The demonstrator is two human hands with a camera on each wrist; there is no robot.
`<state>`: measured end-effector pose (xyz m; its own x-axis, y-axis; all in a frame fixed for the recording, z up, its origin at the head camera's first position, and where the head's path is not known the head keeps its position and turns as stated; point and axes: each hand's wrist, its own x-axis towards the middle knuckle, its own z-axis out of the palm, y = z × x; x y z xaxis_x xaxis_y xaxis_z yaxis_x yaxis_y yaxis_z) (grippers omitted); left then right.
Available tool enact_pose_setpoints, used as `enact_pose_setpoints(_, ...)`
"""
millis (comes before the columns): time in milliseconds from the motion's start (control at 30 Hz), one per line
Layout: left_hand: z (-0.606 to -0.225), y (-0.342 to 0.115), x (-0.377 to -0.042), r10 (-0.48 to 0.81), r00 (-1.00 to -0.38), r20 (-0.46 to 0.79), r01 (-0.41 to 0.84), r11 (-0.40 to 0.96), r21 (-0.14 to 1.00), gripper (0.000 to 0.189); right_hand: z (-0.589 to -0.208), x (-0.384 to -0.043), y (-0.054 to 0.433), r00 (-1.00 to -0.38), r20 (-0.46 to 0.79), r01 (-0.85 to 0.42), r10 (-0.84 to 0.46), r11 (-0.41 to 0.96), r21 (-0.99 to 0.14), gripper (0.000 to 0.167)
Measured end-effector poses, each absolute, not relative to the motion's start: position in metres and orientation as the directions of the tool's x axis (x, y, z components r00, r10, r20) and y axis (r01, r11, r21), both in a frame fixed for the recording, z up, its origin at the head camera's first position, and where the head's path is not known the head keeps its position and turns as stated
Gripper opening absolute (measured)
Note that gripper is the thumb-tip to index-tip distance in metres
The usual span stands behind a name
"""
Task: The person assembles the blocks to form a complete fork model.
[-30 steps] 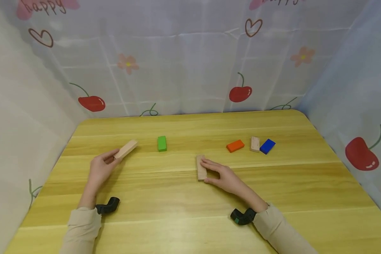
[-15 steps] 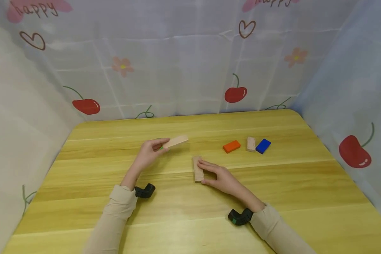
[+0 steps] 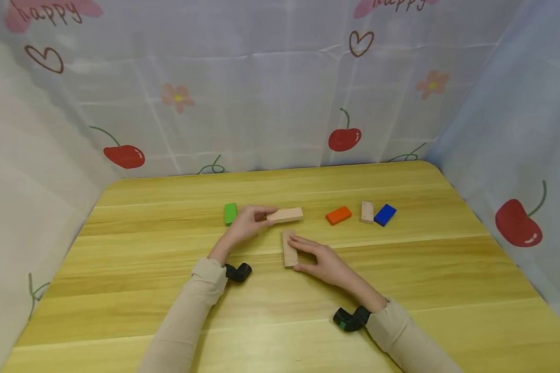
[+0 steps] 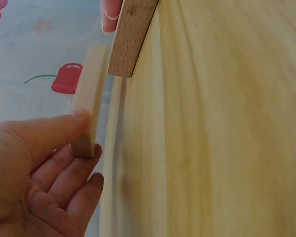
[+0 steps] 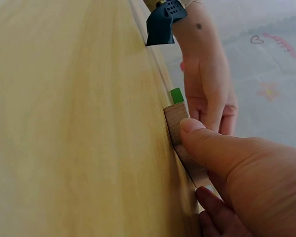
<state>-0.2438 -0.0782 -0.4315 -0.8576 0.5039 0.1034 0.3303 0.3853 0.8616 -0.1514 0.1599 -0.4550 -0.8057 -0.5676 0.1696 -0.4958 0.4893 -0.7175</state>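
Note:
My left hand [image 3: 247, 225] pinches one end of a plain wooden block [image 3: 287, 215] between thumb and fingers. That block lies level, raised above the table, pointing right. My right hand [image 3: 324, 262] holds a second wooden block [image 3: 289, 249] that lies on the table, with the thumb at its near end and the fingers at its far part. In the left wrist view the held block [image 4: 90, 94] is apart from the other block [image 4: 130, 42]. A green block [image 3: 231, 213] sits just left of my left hand, partly behind it.
To the right lie an orange block [image 3: 338, 215], a small pale wooden block [image 3: 367, 212] and a blue block [image 3: 385, 214], the last two side by side. A printed curtain [image 3: 280, 103] stands behind the table [image 3: 280, 321].
My left hand has carried its wooden block rightward, passing over the green block, to a spot beyond the other wooden block. The right hand has kept its place on its block.

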Motion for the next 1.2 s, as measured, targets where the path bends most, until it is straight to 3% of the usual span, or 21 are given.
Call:
enact_pose_setpoints(333, -0.440, -0.075, -0.247, 0.544, -0.831, 0.116, 0.465, 0.566, 0.681, 0.033, -0.454, -0.150, 0.159, -0.796, 0.210, -0.529, -0.568, 0.484, -0.697, 0.060)
enact_pose_setpoints(1000, -0.446, -0.079, -0.235, 0.607, -0.774, 0.178, 0.536, 0.480, 0.695, 0.036, -0.449, -0.149, 0.158, -0.804, 0.175, -0.503, -0.568, 0.494, -0.709, 0.061)
enact_pose_setpoints(1200, -0.442, -0.072, -0.228, 0.644, -0.736, 0.209, 0.565, 0.415, 0.713, 0.044, -0.434, -0.157, 0.183, -0.825, 0.183, -0.470, -0.535, 0.467, -0.749, 0.061)
